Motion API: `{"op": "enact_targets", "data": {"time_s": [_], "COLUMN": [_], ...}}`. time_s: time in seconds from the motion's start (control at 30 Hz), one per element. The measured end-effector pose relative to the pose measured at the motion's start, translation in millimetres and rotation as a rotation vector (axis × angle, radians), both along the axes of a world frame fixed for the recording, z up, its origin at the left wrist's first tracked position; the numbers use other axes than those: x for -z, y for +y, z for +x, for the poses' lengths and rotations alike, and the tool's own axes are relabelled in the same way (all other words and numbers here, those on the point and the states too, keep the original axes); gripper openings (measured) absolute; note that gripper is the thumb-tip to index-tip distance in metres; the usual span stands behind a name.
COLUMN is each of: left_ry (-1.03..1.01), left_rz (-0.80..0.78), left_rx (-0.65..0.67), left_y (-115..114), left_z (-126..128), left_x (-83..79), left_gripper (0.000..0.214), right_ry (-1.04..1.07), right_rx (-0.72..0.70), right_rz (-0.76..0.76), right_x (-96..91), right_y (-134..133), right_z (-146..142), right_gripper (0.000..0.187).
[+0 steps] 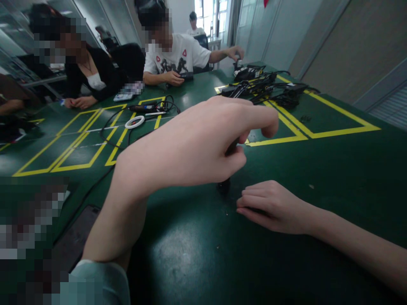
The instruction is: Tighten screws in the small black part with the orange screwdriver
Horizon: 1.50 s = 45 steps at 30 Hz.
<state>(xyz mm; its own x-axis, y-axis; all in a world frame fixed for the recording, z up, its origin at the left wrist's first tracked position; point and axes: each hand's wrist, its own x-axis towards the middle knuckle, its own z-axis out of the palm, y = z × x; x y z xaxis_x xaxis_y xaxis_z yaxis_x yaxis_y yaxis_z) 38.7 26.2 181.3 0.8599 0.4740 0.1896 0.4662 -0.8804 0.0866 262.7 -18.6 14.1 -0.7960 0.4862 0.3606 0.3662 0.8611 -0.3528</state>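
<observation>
My left hand [187, 146] reaches across the middle of the view above the table. Its index finger is bent forward, and the thumb and other fingers curl inward. Something dark shows in the gap of the curled fingers, but the hand hides most of it. Just beneath, a small black object [224, 186] stands on the green table [178, 258]; whether it joins the dark thing in the hand I cannot tell. My right hand [270, 207] rests low on the tabletop, right of that object, its fingers pressed together with nothing visible in them.
Tangled black cables [282, 95] lie at the back right. A white ring [135, 122] and a black corded device [144, 108] are at the back left. Yellow tape [280, 140] marks the table. A dark phone-like slab [78, 228] lies at left. Co-workers [178, 55] sit opposite.
</observation>
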Motion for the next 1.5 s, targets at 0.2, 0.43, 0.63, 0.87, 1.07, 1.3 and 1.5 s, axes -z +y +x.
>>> {"op": "enact_targets", "data": {"time_s": [0.2,0.43,0.63,0.87,1.07,1.3,1.5], "left_ry": [-0.012,-0.007,-0.012,-0.040,-0.062,-0.079,-0.065], "left_rz": [0.004,0.012,0.000,0.027,0.050,0.066,0.059], "left_rx": [-0.009,0.001,0.002,0.038,0.054,0.066,0.076], "left_y": [1.5,1.9,-0.2,0.9,3.9,6.4,7.5], "left_z": [1.5,-1.5,1.3,-1.3,0.6,-3.3,-0.7], "left_x": [1.4,0.5,-1.6,1.9,4.8,7.7,9.2], "left_gripper": [0.035,0.037,0.037,0.039,0.038,0.037,0.039], "right_ry": [0.004,0.017,0.016,0.025,0.027,0.013,0.021], "right_rx": [0.003,0.000,-0.005,-0.006,-0.004,0.005,0.017], "right_rz": [0.005,0.012,0.014,0.022,0.008,0.016,0.026], "right_x": [0.3,-0.2,-1.4,0.7,0.2,0.7,1.9], "right_y": [-0.2,-0.6,-0.5,0.0,-0.4,-0.7,-0.6], "right_z": [0.2,-0.4,-0.7,0.2,-0.6,-0.4,-1.0], "right_gripper": [0.029,0.031,0.031,0.031,0.030,0.030,0.029]}}
